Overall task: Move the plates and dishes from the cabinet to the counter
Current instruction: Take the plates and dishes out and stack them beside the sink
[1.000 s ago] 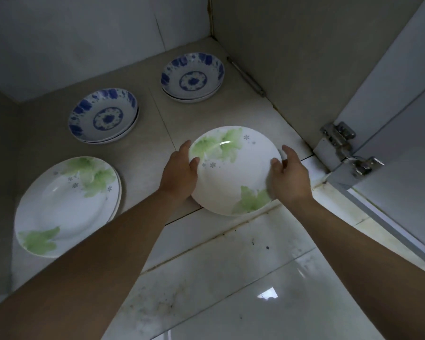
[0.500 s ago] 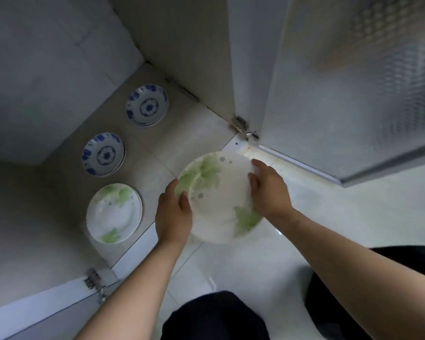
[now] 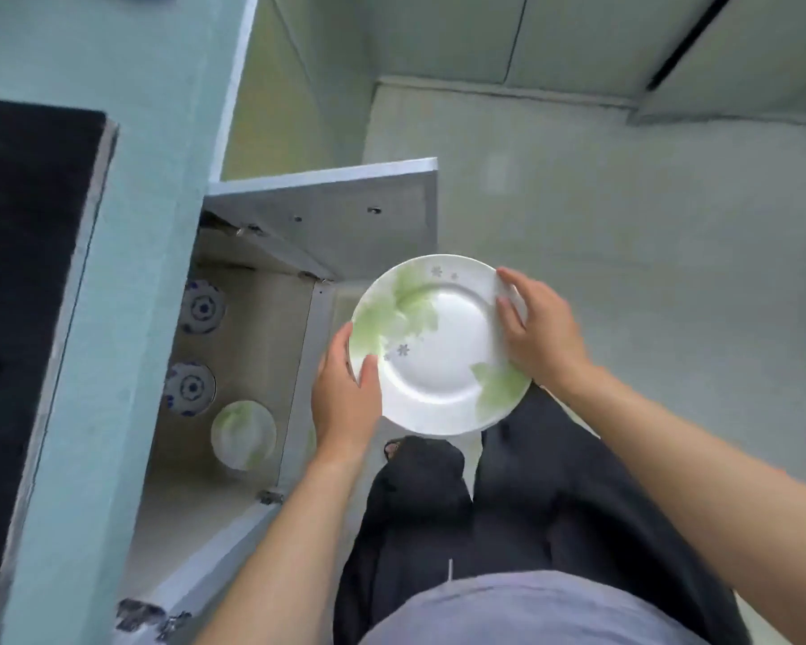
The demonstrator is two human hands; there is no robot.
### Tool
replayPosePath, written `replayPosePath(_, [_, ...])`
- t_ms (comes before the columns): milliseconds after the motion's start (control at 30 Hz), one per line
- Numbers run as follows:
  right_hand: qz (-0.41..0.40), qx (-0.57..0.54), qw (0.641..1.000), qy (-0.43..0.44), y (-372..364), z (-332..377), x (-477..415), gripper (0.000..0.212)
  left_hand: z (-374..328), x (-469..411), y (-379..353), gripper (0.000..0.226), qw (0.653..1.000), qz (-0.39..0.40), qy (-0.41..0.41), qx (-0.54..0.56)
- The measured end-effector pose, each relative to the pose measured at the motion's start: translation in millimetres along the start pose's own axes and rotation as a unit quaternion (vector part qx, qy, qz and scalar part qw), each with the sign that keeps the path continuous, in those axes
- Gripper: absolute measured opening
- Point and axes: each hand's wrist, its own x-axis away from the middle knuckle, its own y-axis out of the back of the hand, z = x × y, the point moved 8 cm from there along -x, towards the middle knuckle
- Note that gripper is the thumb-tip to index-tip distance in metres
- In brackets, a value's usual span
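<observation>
A round white ceramic plate with green leaf prints (image 3: 438, 346) is held level between both hands, above the person's dark trousers (image 3: 508, 519). The left hand (image 3: 345, 393) and right hand (image 3: 538, 332) grip opposite rims. Left of the left hand, the open cabinet (image 3: 233, 495) holds more dishes.

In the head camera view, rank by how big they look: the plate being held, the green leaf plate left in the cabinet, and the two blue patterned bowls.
1. The held plate, gripped by the left hand and right hand, though it is nearest the camera.
2. The green leaf plate in the cabinet.
3. The two blue patterned bowls: alike, and partly hidden, so unranked.
</observation>
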Motion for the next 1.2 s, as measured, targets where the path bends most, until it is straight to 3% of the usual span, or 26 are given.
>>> replayPosePath(167, [-0.125, -0.056, 0.987, -0.083, 138.7, -34.7, 19.8, 0.041, -147.1, -4.5, -45.5, 0.046, 0.987, 0.078, -0.142, -0.022])
replayPosePath(367, [-0.228, -0.096, 0.960, -0.134, 276.2, -105.2, 14.8, 0.045, -320.8, -1.9, -146.1, 0.041, 0.950, 0.099, -0.288, -0.073])
replayPosePath(700, [-0.330, -0.132, 0.910, -0.216, 460.5, -217.5, -35.9, 0.043, -535.9, -2.8, -316.7, 0.042, 0.903, 0.193, -0.364, -0.118])
replayPosePath(1200, [-0.436, -0.149, 0.850, -0.256, 734.9, -322.7, -271.9, 0.038, -902.4, -109.2, -533.6, 0.051, 0.814, 0.298, -0.473, -0.161])
